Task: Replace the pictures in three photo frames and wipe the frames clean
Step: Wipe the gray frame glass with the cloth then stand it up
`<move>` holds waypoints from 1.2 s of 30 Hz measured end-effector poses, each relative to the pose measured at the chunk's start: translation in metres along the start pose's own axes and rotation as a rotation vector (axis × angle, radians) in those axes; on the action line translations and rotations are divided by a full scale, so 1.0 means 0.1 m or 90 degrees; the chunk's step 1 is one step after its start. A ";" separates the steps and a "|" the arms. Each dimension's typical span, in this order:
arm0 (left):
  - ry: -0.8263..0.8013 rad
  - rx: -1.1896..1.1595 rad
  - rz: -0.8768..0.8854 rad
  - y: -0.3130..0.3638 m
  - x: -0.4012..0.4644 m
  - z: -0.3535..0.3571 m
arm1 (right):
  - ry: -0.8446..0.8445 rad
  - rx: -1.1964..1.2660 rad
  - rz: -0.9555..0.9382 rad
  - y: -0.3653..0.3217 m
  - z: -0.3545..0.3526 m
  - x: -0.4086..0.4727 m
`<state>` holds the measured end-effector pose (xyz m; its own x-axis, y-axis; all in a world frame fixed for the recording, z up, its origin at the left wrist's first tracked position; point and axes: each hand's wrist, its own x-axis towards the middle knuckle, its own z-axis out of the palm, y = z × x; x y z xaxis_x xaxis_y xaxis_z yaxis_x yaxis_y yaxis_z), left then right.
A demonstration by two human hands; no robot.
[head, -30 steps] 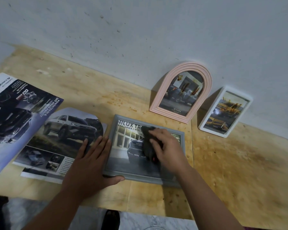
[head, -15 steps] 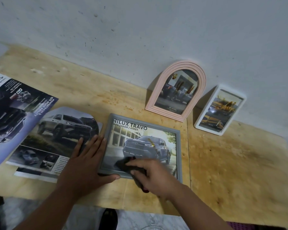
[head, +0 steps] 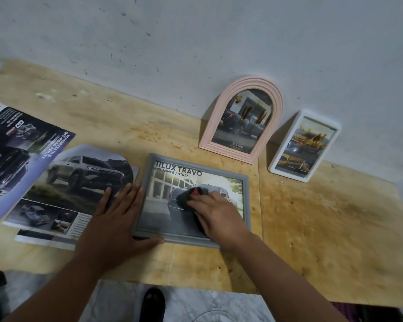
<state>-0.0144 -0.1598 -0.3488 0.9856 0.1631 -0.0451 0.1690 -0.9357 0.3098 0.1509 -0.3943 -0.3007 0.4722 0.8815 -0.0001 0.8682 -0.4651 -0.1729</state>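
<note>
A person leans over a stained plywood table (head: pixel 323 228) set against a scuffed white wall (head: pixel 196 43), working on a grey rectangular photo frame (head: pixel 246 201) that lies flat near the table's front edge. The frame holds a car advertisement headed "HILUX TRAVO". The right hand (head: pixel 216 214) presses a dark crumpled cloth (head: pixel 184 199) onto the glass over the printed truck, its fingers curled round the cloth; a small red patch shows at the cloth's top. The left hand (head: pixel 116 219) lies flat with fingers spread and straight, the palm on the table at the frame's left edge and the thumb running along the frame's lower left corner, bracing it.

Two other frames stand tilted back against the wall behind the grey one. A pink arched photo frame (head: pixel 221 117) shows a dark vehicle and small Toyota lettering at its foot. Just to its right, apart from it, a white rectangular photo frame (head: pixel 286 145) carries a picture of a yellow vehicle.

To the left of the grey frame, a loose magazine page with a beige off-road car and a curved cut edge (head: pixel 75 182) lies flat on the table, partly under the left hand's fingers. Overlapping its left side is a dark blue open car brochure (head: pixel 21 145) with the words "POWERTRAIN & OFF-ROAD ABILITY". Below the table's front edge, a pale marbled floor (head: pixel 219 303) and a dark shoe tip (head: pixel 153 303) are visible.
</note>
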 end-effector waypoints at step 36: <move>-0.028 0.022 -0.017 0.00 0.03 -0.04 | 0.088 0.014 0.069 0.02 0.21 -0.41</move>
<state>-0.0116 -0.1582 -0.3452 0.9800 0.1750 -0.0945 0.1946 -0.9415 0.2753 0.1300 -0.4296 -0.3221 0.5805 0.8060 0.1161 0.8085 -0.5534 -0.2002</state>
